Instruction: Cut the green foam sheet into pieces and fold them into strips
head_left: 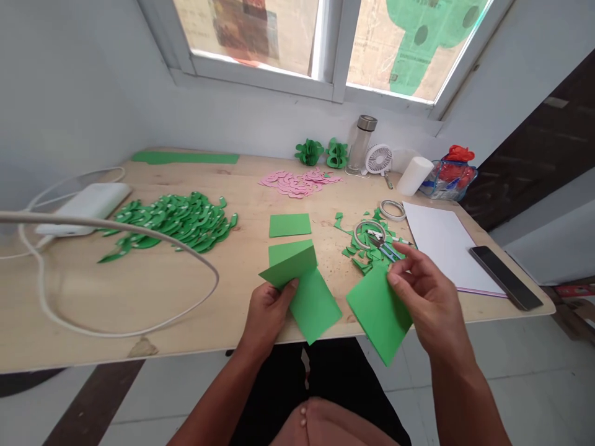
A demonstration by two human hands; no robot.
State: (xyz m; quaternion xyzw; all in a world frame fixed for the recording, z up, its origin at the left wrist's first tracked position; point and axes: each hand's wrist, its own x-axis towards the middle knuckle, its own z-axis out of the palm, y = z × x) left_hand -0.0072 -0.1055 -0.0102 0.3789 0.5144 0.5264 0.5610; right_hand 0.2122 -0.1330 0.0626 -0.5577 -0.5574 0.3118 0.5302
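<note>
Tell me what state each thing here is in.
Left hand: holding paper
Left-hand green paper: held, leaves angled apart
Right hand: holding paper
Right-hand green paper: held, flat
Bottle: upright, capped
Fan: standing, on or off unclear
Phone: flat, screen dark
Scissors: lying, open or shut unclear
Green curved pieces: heaped
Pink pieces: loosely piled
Far white ring: lying flat

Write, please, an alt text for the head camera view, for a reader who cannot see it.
A person's left hand holds green paper and the right hand holds another green piece at the front edge of a light table. Beyond lie a heap of cut green pieces on the left, pink pieces in the middle, and green scraps on the right.
</note>
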